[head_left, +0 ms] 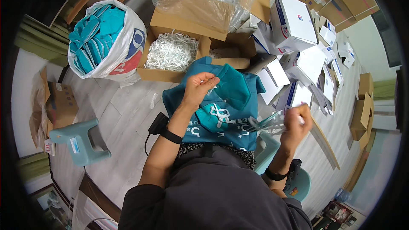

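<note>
Head view, left hand [199, 90] pinching the edge of a teal mask [234, 90] over the blue apron [174, 98], second mask [208, 119] lying on the apron, right hand [297, 122] clenched around blurred whitish strands [273, 123] at its right edge, carton [158, 75] of white straps [172, 53] beyond it

2 hands [200, 89], 1 sack [117, 61], perhaps 2 lap masks [232, 88].
</note>
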The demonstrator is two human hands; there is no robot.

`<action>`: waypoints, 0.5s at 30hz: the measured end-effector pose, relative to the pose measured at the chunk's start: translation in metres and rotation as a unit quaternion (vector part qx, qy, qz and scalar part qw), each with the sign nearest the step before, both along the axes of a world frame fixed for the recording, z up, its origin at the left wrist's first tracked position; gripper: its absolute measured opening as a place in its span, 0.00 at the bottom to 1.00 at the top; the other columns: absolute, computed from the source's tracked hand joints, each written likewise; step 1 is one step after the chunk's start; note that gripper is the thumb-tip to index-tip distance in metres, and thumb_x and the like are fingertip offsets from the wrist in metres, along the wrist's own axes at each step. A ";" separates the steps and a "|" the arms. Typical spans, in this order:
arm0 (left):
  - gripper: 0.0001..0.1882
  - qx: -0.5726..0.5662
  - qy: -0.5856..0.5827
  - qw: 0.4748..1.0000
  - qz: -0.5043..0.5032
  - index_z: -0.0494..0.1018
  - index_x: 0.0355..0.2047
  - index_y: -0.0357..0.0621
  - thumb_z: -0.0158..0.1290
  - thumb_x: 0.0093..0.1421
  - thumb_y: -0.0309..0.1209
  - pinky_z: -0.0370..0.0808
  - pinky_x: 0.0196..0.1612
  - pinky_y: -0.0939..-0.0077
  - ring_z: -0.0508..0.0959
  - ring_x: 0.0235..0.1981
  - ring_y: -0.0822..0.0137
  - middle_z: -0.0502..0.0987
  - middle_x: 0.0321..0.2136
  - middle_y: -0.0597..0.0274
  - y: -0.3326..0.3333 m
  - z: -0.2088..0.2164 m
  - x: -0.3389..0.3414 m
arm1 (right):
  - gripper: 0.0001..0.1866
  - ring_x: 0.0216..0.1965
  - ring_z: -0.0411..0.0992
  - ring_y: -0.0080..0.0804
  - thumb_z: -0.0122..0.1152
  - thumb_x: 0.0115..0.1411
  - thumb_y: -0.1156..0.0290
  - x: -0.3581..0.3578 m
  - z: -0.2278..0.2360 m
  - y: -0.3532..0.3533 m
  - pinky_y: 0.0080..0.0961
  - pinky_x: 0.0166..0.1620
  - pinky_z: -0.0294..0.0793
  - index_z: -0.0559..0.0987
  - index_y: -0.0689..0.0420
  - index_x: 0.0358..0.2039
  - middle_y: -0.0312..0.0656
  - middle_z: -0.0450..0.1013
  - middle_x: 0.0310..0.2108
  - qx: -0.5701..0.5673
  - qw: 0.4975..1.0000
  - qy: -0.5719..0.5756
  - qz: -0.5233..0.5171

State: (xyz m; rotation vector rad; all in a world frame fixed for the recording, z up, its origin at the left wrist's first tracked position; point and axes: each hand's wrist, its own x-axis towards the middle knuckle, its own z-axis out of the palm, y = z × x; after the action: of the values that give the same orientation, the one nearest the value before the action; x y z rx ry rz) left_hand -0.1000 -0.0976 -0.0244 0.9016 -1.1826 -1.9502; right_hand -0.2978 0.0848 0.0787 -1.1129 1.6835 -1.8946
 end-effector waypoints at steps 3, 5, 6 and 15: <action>0.07 -0.004 0.018 1.000 -0.002 0.77 0.32 0.36 0.61 0.56 0.28 0.61 0.23 0.89 0.66 0.21 0.85 0.73 0.20 0.73 0.006 0.028 -0.001 | 0.22 0.19 0.57 0.12 0.69 0.49 0.70 0.026 0.012 -0.020 0.13 0.22 0.52 0.73 0.55 0.45 0.24 0.61 0.17 0.165 0.985 0.041 0.009; 0.08 -0.001 0.014 1.000 -0.019 0.77 0.33 0.37 0.61 0.55 0.27 0.60 0.23 0.89 0.65 0.20 0.86 0.71 0.20 0.75 0.012 0.042 -0.003 | 0.13 0.19 0.56 0.13 0.67 0.53 0.70 0.032 0.002 -0.027 0.14 0.22 0.52 0.75 0.57 0.38 0.25 0.61 0.16 0.194 0.973 0.102 0.074; 0.08 0.004 0.011 0.999 -0.042 0.76 0.34 0.37 0.61 0.55 0.27 0.59 0.23 0.89 0.63 0.20 0.86 0.69 0.19 0.77 0.015 0.046 -0.007 | 0.13 0.19 0.56 0.13 0.67 0.53 0.70 0.033 -0.006 -0.028 0.14 0.22 0.52 0.75 0.57 0.38 0.25 0.61 0.16 0.195 0.973 0.104 0.071; 0.13 -0.157 -0.031 0.987 -0.007 0.76 0.39 0.40 0.63 0.52 0.24 0.54 0.21 0.88 0.55 0.18 0.85 0.56 0.15 0.80 0.025 0.047 -0.010 | 0.14 0.21 0.56 0.13 0.58 0.63 0.69 0.023 -0.018 -0.031 0.15 0.24 0.54 0.73 0.62 0.23 0.27 0.62 0.17 0.136 0.989 0.059 0.023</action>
State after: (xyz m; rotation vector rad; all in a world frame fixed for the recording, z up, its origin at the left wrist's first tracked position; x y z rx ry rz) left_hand -0.1102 -0.0722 0.0225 0.7934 -1.4851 -1.6917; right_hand -0.2748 0.0541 0.0603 -1.1591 1.8941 -1.5413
